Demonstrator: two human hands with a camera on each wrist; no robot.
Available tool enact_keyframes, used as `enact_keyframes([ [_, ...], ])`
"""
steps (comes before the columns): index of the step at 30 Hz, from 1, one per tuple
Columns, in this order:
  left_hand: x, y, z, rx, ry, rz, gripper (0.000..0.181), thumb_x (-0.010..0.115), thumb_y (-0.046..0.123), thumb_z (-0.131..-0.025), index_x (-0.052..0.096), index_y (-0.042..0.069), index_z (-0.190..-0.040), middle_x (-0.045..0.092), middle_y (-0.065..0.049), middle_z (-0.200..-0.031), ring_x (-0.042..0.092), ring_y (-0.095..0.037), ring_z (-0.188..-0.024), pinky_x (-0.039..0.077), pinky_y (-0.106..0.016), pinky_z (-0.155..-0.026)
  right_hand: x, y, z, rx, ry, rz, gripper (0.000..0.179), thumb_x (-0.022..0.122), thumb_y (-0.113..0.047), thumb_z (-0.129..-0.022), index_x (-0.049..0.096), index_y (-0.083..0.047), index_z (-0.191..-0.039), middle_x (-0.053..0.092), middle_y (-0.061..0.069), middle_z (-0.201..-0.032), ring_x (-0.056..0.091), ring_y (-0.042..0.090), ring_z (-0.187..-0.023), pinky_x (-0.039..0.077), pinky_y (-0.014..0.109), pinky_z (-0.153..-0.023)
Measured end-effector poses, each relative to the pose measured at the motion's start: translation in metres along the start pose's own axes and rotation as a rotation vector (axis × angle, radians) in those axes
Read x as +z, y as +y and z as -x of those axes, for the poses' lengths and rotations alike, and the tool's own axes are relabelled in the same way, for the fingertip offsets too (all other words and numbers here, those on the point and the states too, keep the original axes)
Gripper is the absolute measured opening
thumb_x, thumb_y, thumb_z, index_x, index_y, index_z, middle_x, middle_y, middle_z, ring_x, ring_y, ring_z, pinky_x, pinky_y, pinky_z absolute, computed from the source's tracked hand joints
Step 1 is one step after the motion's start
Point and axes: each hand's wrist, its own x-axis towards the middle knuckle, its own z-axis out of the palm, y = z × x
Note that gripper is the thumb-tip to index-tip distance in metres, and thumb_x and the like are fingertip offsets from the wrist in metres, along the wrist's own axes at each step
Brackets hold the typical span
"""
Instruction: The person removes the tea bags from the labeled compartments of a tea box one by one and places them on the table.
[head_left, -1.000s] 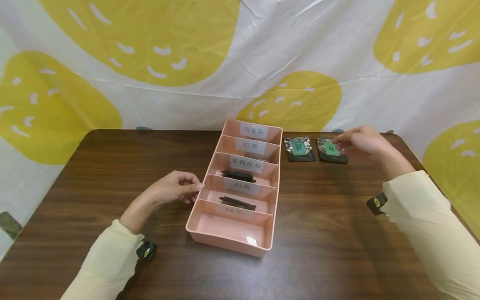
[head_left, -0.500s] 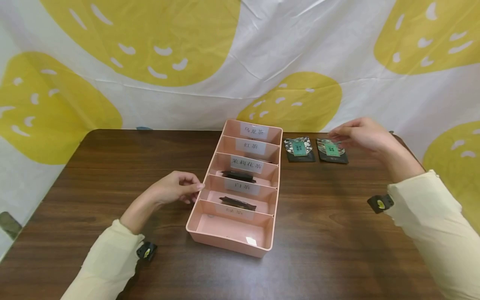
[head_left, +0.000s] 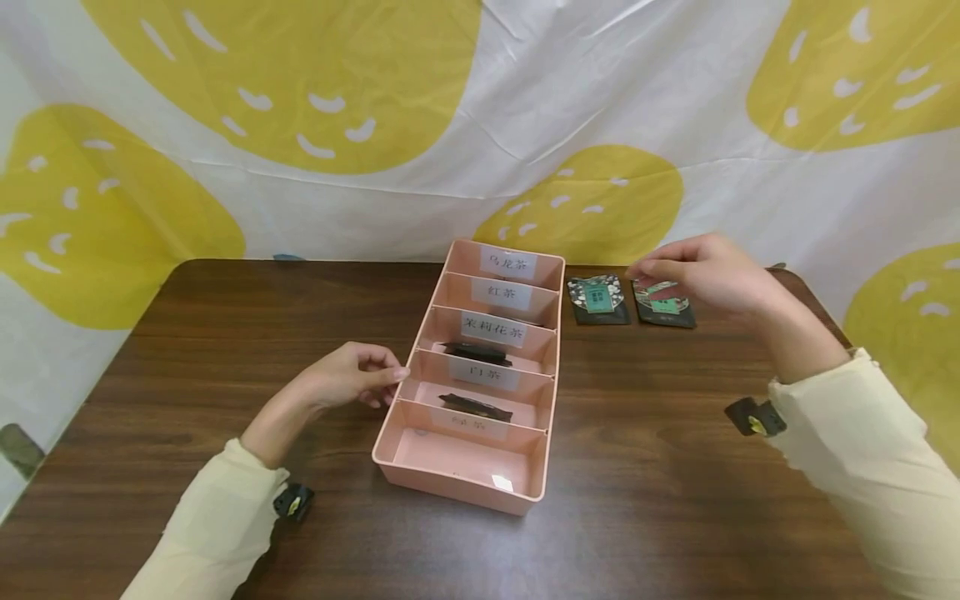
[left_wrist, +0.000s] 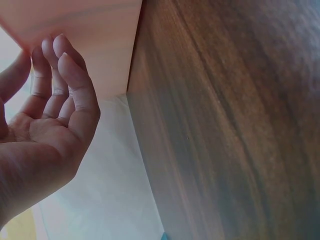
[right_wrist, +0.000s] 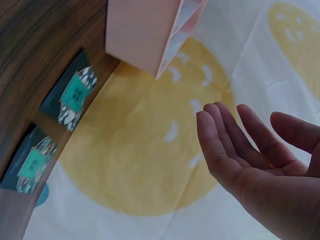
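head view | left hand [head_left: 348, 379], fingers pinching pink box [head_left: 459, 487], i judge to steady it | right hand [head_left: 708, 271], fingers loosely parted, over rightmost sachet [head_left: 667, 317]

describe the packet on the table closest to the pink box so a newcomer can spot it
On the brown table stands a long pink box. Just right of its far end, find the nearer packet, dark with a green label. In the head view it shows whole, while the farther packet is partly hidden behind the right hand.

Packet print [head_left: 600, 297] seemingly blurred, sleeves [head_left: 862, 450] cropped
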Motion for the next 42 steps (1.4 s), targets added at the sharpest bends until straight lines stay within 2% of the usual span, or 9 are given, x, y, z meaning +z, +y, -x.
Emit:
enact_keyframes([
  [4,0.0,0.0,0.0,0.008,-0.004,0.012,0.017,0.056,0.005,-0.09,0.056,-0.011,-0.089,0.058,-0.004,-0.067,0.056,-0.014,-0.063,0.05,-0.03,-0.057,0.008,-0.009,0.002,-0.037,-0.021,-0.02,0.035,0.048,-0.023,-0.096,0.058,0.003,-0.117,0.062,0.014,-0.111,0.062,0.019,-0.093,0.05,0.032,-0.079],
  [9,0.0,0.0,0.0,-0.003,0.001,0.003,0.016,0.056,0.007,-0.09,0.057,-0.009,-0.088,0.058,-0.004,-0.067,0.056,-0.015,-0.063,0.05,-0.031,-0.058,0.019,-0.018,0.003,-0.079,-0.07,-0.077,0.032,0.048,-0.016,-0.096,0.057,0.007,-0.116,0.063,0.014,-0.108,0.063,0.015,-0.088,0.051,0.029,-0.077],
  [14,-0.001,-0.001,-0.001,-0.007,0.006,0.001,0.017,0.056,0.008,-0.09,0.057,-0.008,-0.087,0.058,-0.003,-0.067,0.057,-0.015,-0.063,0.051,-0.032,-0.059,0.03,-0.023,0.003,-0.119,-0.123,-0.089,0.03,0.048,-0.014,-0.095,0.058,0.007,-0.115,0.063,0.015,-0.106,0.063,0.015,-0.087,0.05,0.027,-0.074],
  [20,0.0,0.0,-0.001,-0.001,-0.001,0.001,0.017,0.056,0.008,-0.09,0.057,-0.01,-0.088,0.058,-0.004,-0.067,0.057,-0.015,-0.063,0.051,-0.031,-0.058,0.045,-0.025,0.003,-0.162,-0.192,-0.151,0.026,0.044,-0.003,-0.095,0.056,0.012,-0.113,0.06,0.021,-0.109,0.063,0.019,-0.091,0.05,0.031,-0.08],
  [25,0.0,0.001,-0.002,-0.005,0.0,-0.009,0.018,0.056,0.008,-0.09,0.057,-0.01,-0.089,0.058,-0.003,-0.067,0.057,-0.015,-0.064,0.051,-0.032,-0.059,0.055,-0.027,0.002,-0.189,-0.222,-0.18,0.025,0.045,0.0,-0.094,0.056,0.014,-0.111,0.06,0.024,-0.109,0.064,0.021,-0.089,0.05,0.032,-0.08],
  [32,0.0,0.001,-0.002,-0.02,0.004,-0.007,0.017,0.056,0.008,-0.091,0.057,-0.009,-0.088,0.058,-0.004,-0.068,0.057,-0.015,-0.064,0.051,-0.033,-0.06,0.069,-0.034,0.004,-0.199,-0.262,-0.162,0.023,0.048,-0.002,-0.093,0.06,0.01,-0.108,0.062,0.019,-0.106,0.063,0.024,-0.091,0.05,0.032,-0.079],
  [37,0.0,0.0,-0.003,-0.011,0.001,-0.005,0.017,0.056,0.008,-0.09,0.057,-0.007,-0.086,0.058,-0.004,-0.067,0.057,-0.015,-0.063,0.051,-0.032,-0.059,0.082,-0.039,0.009,-0.246,-0.304,-0.122,0.022,0.049,-0.003,-0.093,0.063,0.006,-0.107,0.065,0.014,-0.102,0.064,0.023,-0.09,0.05,0.032,-0.079],
  [42,0.0,0.001,-0.003,-0.01,-0.003,-0.016,0.017,0.056,0.008,-0.091,0.057,-0.008,-0.087,0.058,-0.003,-0.068,0.057,-0.015,-0.064,0.051,-0.033,-0.06,0.095,-0.043,0.013,-0.302,-0.335,-0.069,0.022,0.051,-0.005,-0.092,0.064,0.002,-0.107,0.065,0.012,-0.105,0.064,0.018,-0.09,0.048,0.034,-0.083],
])
